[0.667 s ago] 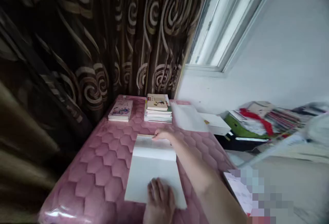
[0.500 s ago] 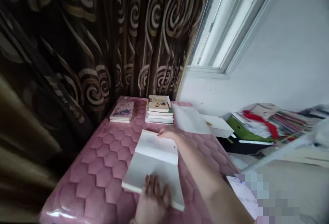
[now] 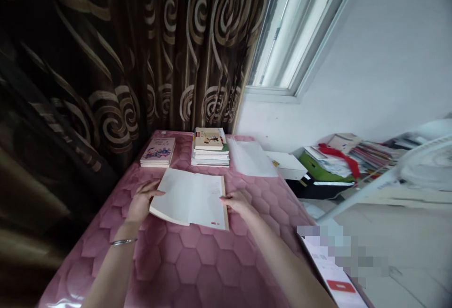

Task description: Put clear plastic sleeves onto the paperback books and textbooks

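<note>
Left hand (image 3: 141, 202) and right hand (image 3: 237, 202) grip opposite edges of a white book (image 3: 190, 198). It lies on pink quilting (image 3: 197, 261).

I'm looking into a lived-in room of a home: heavy swirl-patterned curtains (image 3: 123, 63) beside a window (image 3: 282, 30), a pink quilted cover over the desk (image 3: 197, 261), stacked books (image 3: 210, 150), and more books and papers heaped by the wall (image 3: 339, 157).
</note>
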### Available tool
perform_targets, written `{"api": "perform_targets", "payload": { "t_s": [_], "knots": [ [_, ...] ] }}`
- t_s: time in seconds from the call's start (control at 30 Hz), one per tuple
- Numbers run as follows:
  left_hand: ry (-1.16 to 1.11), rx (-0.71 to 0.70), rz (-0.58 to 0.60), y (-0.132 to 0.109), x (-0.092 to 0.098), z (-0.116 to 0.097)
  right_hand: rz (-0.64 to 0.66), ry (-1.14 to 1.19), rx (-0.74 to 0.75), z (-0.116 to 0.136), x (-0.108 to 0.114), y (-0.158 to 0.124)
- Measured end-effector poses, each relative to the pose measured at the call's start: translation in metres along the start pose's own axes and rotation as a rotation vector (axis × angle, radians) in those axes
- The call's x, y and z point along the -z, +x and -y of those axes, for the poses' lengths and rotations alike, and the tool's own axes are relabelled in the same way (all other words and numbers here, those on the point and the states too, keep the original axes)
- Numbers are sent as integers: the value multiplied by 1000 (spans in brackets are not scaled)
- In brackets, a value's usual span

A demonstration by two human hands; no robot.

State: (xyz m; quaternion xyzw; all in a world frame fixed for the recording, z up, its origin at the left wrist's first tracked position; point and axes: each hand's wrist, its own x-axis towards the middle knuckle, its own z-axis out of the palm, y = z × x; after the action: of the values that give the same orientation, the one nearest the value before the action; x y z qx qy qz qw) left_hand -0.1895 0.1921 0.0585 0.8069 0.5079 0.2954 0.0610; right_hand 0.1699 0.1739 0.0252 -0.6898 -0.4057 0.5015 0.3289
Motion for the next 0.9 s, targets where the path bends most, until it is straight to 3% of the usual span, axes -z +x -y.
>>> {"api": "perform_targets", "payload": {
  "t_s": [0.1, 0.2, 0.37, 0.47, 0.57, 0.63, 0.7, 0.77, 0.9],
  "knots": [
    [-45, 89, 117, -6, -11, 14, -41, 3, 33, -3, -2, 2],
    [11, 151, 173, -10, -8, 7, -55, -5, 54, -2, -1, 4],
    [390, 157, 113, 1, 17, -49, -84, -40, 98, 0, 1, 0],
    [504, 107, 88, 11, 15, -96, -108, -68, 128, 1, 1, -3],
    [514, -26, 155, 16, -16, -132, -130, -91, 147, 1, 0, -6],
    [472, -76, 224, 13, -47, -143, -144, -105, 166, 1, -1, -7],
    [454, -40, 292, 7, -78, -144, -165, -121, 193, -1, -1, -9],
    [467, -19, 279, 0, -102, -140, -194, -146, 225, -2, -1, -10],
    [447, -17, 222, -5, -118, -136, -243, -256, 299, -1, 0, -15]
  ]
}}
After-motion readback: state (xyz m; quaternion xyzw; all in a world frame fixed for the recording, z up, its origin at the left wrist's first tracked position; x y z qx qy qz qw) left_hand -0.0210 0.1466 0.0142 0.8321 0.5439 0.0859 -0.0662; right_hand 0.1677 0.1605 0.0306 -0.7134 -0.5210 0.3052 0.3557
